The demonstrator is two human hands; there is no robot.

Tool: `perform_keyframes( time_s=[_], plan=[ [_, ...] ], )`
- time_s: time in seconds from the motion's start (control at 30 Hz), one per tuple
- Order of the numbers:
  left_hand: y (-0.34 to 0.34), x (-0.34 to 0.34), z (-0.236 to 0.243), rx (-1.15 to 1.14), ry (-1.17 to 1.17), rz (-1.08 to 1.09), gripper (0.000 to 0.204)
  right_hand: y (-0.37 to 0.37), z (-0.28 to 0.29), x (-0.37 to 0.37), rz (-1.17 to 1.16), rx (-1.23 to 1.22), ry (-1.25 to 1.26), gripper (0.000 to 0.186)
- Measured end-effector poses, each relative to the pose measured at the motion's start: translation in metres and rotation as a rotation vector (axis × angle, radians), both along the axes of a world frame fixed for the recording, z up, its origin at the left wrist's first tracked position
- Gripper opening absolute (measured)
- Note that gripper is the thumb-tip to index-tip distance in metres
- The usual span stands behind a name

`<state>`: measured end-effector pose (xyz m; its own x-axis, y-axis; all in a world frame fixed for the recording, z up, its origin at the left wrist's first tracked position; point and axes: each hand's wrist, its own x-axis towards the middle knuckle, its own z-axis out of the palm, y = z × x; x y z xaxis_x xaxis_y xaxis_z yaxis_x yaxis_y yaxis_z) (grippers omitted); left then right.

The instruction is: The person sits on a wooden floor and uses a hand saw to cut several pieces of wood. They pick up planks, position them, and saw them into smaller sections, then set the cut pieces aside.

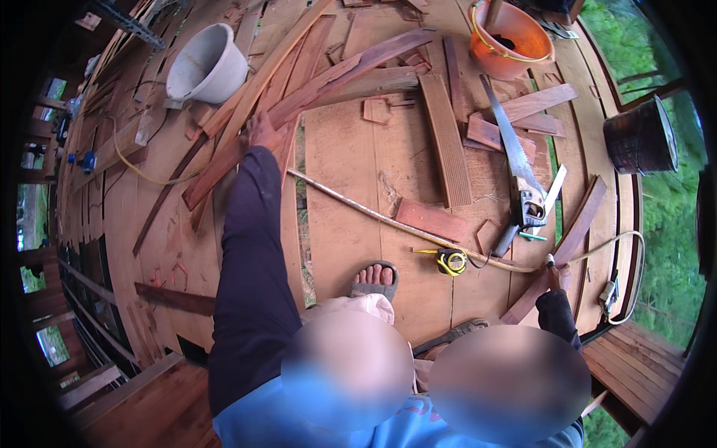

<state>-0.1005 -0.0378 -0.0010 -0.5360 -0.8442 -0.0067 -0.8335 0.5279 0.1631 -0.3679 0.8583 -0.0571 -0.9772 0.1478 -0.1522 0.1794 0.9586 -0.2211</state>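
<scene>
My left hand [266, 136], at the end of a dark sleeve, grips a long reddish wooden plank [351, 69] that slants across other boards at the upper left. At the right, my right hand [553, 278] is closed on a small thing with a white tip [550, 260]; the rest of it is hidden in the fingers. That hand is above a reddish board [581, 224] and close to a pale hose. A yellow and black tape measure [451, 261] sits left of it. Beyond lies a handsaw [515, 153] with a black and white handle.
A whitish bucket [209, 66] lies tilted at the upper left, and an orange bucket [510, 41] stands at the top right. A dark bucket [641, 136] is by the right edge. The hose [373, 215] crosses the plank floor [340, 164], which has gaps. Offcuts lie about.
</scene>
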Motion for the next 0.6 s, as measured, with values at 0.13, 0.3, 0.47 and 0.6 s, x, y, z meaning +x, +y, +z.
perform_keyframes(
  time_s=[0.13,0.3,0.47,0.6],
  plan=[
    [0.023,-0.009,0.005,-0.035,-0.131,-0.059,0.092,0.009,0.008,0.001,0.013,0.154,-0.104,0.073],
    [0.06,-0.023,0.021,0.034,-0.15,-0.039,0.079,0.018,0.013,-0.001,0.052,0.152,-0.08,0.071],
    [0.082,-0.02,0.011,0.016,-0.103,-0.047,0.064,0.003,0.018,0.003,0.07,0.149,-0.141,0.071],
    [0.06,-0.011,-0.014,0.06,0.042,-0.149,0.041,0.006,0.021,0.006,0.067,0.139,-0.13,0.072]
  ],
)
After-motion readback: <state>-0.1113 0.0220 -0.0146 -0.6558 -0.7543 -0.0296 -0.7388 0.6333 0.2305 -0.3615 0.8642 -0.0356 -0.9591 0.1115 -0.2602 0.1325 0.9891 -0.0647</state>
